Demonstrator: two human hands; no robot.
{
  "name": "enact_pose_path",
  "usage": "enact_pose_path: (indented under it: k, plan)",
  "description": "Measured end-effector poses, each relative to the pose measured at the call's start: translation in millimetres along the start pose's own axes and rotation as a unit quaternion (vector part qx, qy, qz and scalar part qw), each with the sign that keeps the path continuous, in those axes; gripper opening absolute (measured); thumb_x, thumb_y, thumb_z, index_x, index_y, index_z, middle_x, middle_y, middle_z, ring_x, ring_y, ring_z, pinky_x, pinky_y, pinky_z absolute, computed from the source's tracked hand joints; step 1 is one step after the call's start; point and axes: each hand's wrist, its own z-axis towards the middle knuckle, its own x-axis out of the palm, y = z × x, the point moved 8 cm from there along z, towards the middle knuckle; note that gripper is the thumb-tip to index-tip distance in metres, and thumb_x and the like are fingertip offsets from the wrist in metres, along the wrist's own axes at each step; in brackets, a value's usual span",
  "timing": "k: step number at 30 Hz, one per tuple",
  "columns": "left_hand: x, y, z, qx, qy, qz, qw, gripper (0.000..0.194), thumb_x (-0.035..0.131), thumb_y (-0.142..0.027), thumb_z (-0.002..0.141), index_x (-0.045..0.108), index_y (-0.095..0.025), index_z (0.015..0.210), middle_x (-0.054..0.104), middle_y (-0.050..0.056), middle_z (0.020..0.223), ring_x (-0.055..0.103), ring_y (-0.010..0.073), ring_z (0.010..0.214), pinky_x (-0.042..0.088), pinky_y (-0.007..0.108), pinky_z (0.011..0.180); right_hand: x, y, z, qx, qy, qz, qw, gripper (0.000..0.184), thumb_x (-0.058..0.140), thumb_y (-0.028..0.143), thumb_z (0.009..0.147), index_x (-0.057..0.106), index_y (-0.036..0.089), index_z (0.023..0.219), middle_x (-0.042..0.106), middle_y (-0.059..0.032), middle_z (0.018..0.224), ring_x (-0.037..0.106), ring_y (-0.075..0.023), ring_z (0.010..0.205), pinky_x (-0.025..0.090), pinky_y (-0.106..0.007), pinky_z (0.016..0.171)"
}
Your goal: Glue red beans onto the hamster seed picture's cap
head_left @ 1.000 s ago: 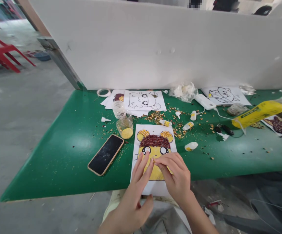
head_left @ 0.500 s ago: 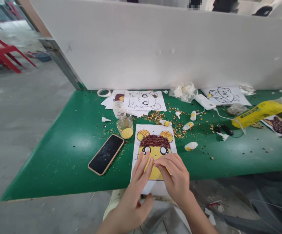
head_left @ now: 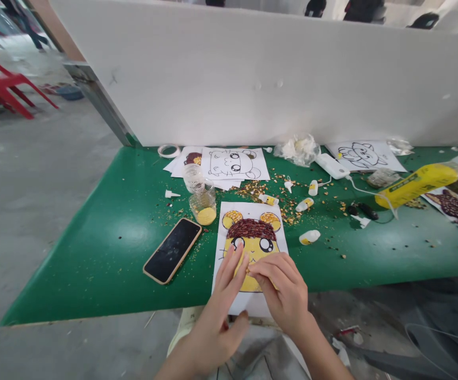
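Note:
A paper sheet with a hamster picture (head_left: 251, 232) lies at the near edge of the green table (head_left: 106, 248); its cap is filled with red-brown beans, its ears with corn, its face with yellow grain. My left hand (head_left: 217, 311) rests on the lower left of the sheet with fingers stretched flat. My right hand (head_left: 282, 293) lies over the lower part of the picture, fingertips pinched together against the yellow area; anything between them is too small to make out.
A black phone (head_left: 172, 250) lies left of the sheet. Behind it stand a plastic cup of yellow grain (head_left: 202, 207), blank hamster printouts (head_left: 234, 163), small glue bottles (head_left: 309, 237), scattered grains, a white charger (head_left: 333, 165), a yellow bag (head_left: 419, 183). A white partition (head_left: 253, 79) backs the table.
Both hands slid slightly toward me down the sheet, the right fingertips still pinched on the yellow area. Nothing else moved.

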Motion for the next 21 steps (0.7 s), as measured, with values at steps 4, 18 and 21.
enact_pose_path:
  k: [4,18,21]
  plan:
    - [-1.4,5,2,-0.031,-0.006,-0.086,0.996,0.082,0.044,-0.003,0.076,0.017,-0.037,0.144,0.000,-0.008,0.155,-0.003,0.0254,0.142,0.005,0.046,0.116,-1,1,-2,-0.003,-0.004,0.021,1.000,0.022,0.056,0.003,0.082,0.060,0.020,0.093,0.064,-0.0028,0.082,0.055,-0.0155,0.077,0.046,-0.031,0.070]
    - [-10.5,26,10,-0.090,-0.080,-0.364,0.924,0.045,0.057,-0.031,0.083,0.053,-0.027,0.128,0.029,0.002,0.150,0.025,0.0300,0.137,0.033,0.043,0.109,-24,-32,-6,0.068,-0.049,-0.040,0.996,0.014,0.056,0.009,0.083,0.060,0.021,0.087,0.063,-0.0023,0.078,0.055,-0.0160,0.075,0.046,-0.030,0.067]
    - [-12.9,35,10,-0.127,-0.128,-0.372,0.911,0.033,0.052,-0.036,0.088,0.064,-0.022,0.115,0.048,0.006,0.139,0.037,0.0280,0.132,0.038,0.043,0.104,-19,-49,-10,0.102,-0.027,-0.064,0.992,0.009,0.055,0.013,0.085,0.060,0.021,0.085,0.063,-0.0026,0.078,0.054,-0.0161,0.075,0.045,-0.029,0.065]
